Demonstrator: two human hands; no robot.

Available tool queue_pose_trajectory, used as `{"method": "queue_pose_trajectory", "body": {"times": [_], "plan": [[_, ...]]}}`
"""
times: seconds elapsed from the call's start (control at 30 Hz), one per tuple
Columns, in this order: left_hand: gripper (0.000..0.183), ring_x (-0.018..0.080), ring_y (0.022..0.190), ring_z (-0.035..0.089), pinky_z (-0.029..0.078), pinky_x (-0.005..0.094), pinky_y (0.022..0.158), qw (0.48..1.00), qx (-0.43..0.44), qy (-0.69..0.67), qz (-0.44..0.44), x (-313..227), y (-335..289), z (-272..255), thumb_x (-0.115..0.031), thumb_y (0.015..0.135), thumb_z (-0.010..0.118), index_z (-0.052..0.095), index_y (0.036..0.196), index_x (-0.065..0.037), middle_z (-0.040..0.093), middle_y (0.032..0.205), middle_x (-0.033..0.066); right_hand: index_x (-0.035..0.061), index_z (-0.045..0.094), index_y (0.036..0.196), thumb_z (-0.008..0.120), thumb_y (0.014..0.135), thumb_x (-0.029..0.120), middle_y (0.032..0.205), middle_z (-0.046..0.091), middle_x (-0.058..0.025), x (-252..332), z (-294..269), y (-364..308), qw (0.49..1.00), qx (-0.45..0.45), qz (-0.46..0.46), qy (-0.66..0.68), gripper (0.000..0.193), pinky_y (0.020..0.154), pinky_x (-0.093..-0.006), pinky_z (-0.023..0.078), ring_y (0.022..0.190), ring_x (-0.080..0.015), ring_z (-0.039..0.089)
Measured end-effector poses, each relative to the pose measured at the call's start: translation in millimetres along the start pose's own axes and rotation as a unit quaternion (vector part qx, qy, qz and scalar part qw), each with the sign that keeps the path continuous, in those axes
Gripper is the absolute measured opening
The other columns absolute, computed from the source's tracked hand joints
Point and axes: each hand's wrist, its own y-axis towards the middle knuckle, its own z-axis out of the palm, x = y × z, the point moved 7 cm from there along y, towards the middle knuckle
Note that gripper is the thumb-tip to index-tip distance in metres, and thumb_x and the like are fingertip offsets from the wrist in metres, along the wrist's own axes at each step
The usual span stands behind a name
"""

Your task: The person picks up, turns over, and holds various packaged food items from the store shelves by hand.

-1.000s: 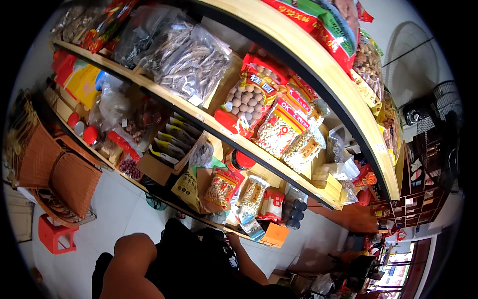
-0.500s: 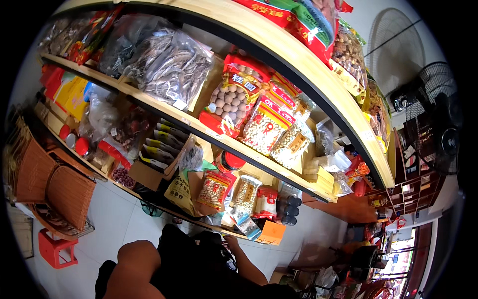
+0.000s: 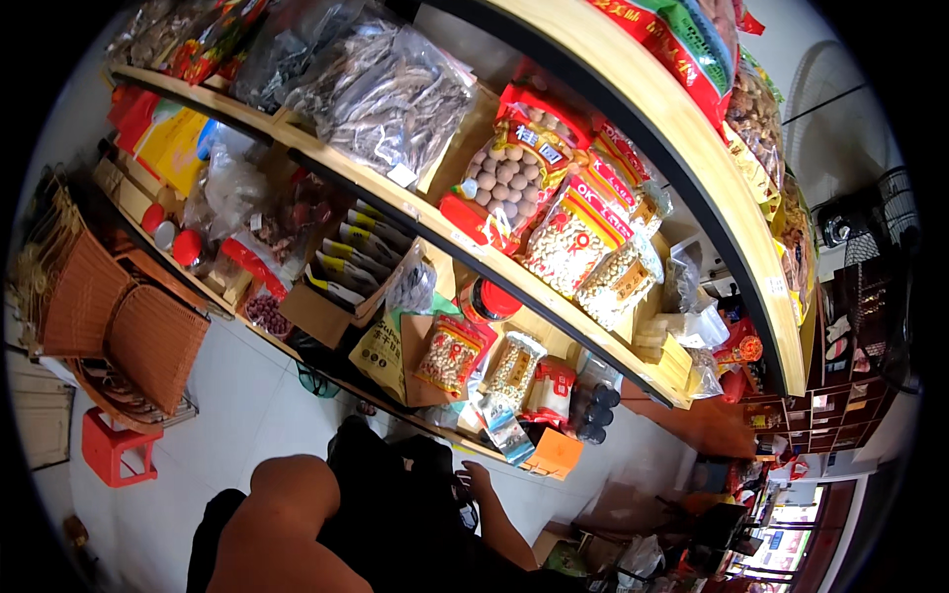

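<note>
At the bottom middle, my right hand (image 3: 477, 480) is beside dark cloth (image 3: 395, 494) with a small pale marking, in front of the lowest shelf. Its fingers are small and partly hidden, so I cannot tell whether they hold anything. A bare bent limb (image 3: 297, 494) rises from the lower edge on the left. My left hand is not in view. Nearest above the right hand, a blue-and-white packet (image 3: 506, 430) and an orange box (image 3: 554, 455) sit at the shelf's front edge.
A curved wooden shelf (image 3: 395, 203) carries bags of dried fish (image 3: 395, 99), round brown dried fruits (image 3: 509, 183) and pale seeds (image 3: 578, 237). Lower down stand a red-lidded jar (image 3: 489, 298) and a carton of dark packets (image 3: 356, 257). A wicker chair (image 3: 148, 346) and red stool (image 3: 119, 450) stand left.
The view has shifted, so the shelves now appear farther right and the stool slightly right. My right hand shows more fully beside the dark cloth. No goods have visibly moved.
</note>
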Motion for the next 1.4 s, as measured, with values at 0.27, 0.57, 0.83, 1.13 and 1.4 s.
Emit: {"method": "queue_pose_trajectory", "body": {"times": [0.27, 0.57, 0.83, 1.13, 1.4], "plan": [[0.026, 0.0113, 0.042, 0.047, 0.038, 0.0234, 0.039, 0.996, 0.016, 0.088, -0.005, -11, -18, 2, 0.005, 0.083, 0.05, 0.043, 0.064, -0.01, 0.052, 0.057, 0.0061, 0.0112, 0.059, 0.113, 0.053, 0.089, 0.024, 0.087, 0.067, -0.011, 13, 14, -4, 0.999, 0.004, 0.02, -0.045, 0.028, 0.059, -0.0307, 0.046, 0.068, -0.0182, 0.059], [0.026, 0.0093, 0.037, 0.043, 0.039, 0.023, 0.039, 0.933, -0.186, 0.308, -0.01, -3, -29, 2, 0.005, 0.077, 0.052, 0.05, 0.1, -0.006, 0.046, 0.045, 0.0023, 0.0086, 0.057, 0.115, 0.053, 0.086, 0.023, 0.085, 0.064, -0.0089, 15, 20, -1, 0.998, 0.024, 0.005, -0.055, 0.033, 0.058, -0.03, 0.047, 0.068, -0.018, 0.059], [0.04, 0.0083, 0.037, 0.043, 0.041, 0.0212, 0.042, 0.964, -0.068, 0.22, 0.135, -2, -14, 0, 0.002, 0.079, 0.053, 0.043, 0.117, -0.005, 0.049, 0.049, 0.0017, 0.0109, 0.057, 0.113, 0.055, 0.085, 0.027, 0.084, 0.064, -0.0085, 12, 19, 0, 0.999, 0.024, 0.017, -0.044, 0.033, 0.055, -0.0291, 0.046, 0.063, -0.0175, 0.059], [0.006, 0.0102, 0.043, 0.049, 0.045, 0.0223, 0.045, 0.975, -0.016, 0.194, 0.103, 10, -12, 5, -0.003, 0.081, 0.052, 0.051, 0.08, -0.009, 0.054, 0.056, 0.0029, 0.0108, 0.056, 0.114, 0.055, 0.085, 0.023, 0.08, 0.063, -0.0079, 20, 33, 9, 0.999, 0.032, 0.016, -0.029, 0.031, 0.054, -0.0297, 0.048, 0.06, -0.0183, 0.059], [0.02, 0.0115, 0.04, 0.044, 0.031, 0.0293, 0.041, 0.957, 0.058, 0.174, -0.225, 20, 5, 1, -0.001, 0.077, 0.049, 0.041, 0.061, -0.011, 0.044, 0.05, 0.0025, 0.0118, 0.06, 0.109, 0.055, 0.085, 0.023, 0.081, 0.063, -0.006, 18, 34, 19, 0.999, 0.044, -0.016, -0.012, 0.027, 0.053, -0.0265, 0.046, 0.066, -0.0155, 0.06]]}}
